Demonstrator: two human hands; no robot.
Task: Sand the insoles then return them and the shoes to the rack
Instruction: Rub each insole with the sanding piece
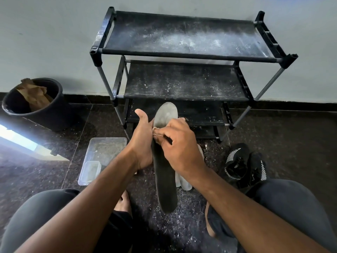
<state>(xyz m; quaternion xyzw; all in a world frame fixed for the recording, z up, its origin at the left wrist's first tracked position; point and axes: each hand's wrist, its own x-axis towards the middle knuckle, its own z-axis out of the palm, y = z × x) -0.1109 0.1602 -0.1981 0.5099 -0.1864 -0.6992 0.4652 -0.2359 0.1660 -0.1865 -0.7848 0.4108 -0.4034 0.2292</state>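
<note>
A long dark grey insole (165, 179) stands on end in front of me, its pale worn toe end up. My left hand (141, 143) grips its left edge with the thumb raised. My right hand (177, 143) pinches a small folded piece of tan sandpaper (156, 130) against the insole's upper part. A second, whitish insole (184, 181) lies on the floor behind it, mostly hidden. Two black shoes (243, 166) with white stripes lie on the floor to the right. The black shoe rack (184, 52) stands against the wall, its shelves bare and dusty.
A clear plastic tray (102, 157) sits on the dark floor at the left. A black bin (34, 105) with brown paper stands by the wall at far left. Sanding dust covers the floor between my knees. My bare foot (123, 202) shows below the tray.
</note>
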